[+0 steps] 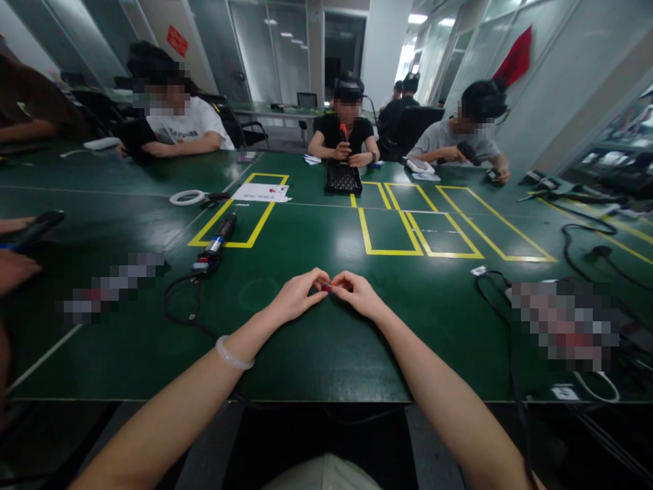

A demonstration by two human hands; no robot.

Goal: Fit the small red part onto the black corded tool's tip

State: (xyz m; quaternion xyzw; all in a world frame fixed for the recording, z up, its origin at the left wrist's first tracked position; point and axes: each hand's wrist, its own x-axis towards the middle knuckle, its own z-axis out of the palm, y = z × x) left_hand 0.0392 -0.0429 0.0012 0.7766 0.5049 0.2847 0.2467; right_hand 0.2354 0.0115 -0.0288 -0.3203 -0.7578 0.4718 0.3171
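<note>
Both hands meet over the green table (326, 361), fingertips almost touching. Between them is a tiny red and dark piece (328, 288), too small to name. My left hand (300, 295) pinches it from one side, thumb and fingers closed. From the other side my right hand (356, 294) pinches at the same piece, its fingers curled in. The fingertips hide most of it. A pale bracelet (235, 354) circles my left wrist.
An electric screwdriver (219, 238) with a black cable lies ahead on the left, near a white paper (260, 192) and a white cable coil (187, 197). Yellow tape rectangles mark the tabletop. Blurred-out items and cables lie right. Several people sit around, one behind a black tray (343, 180).
</note>
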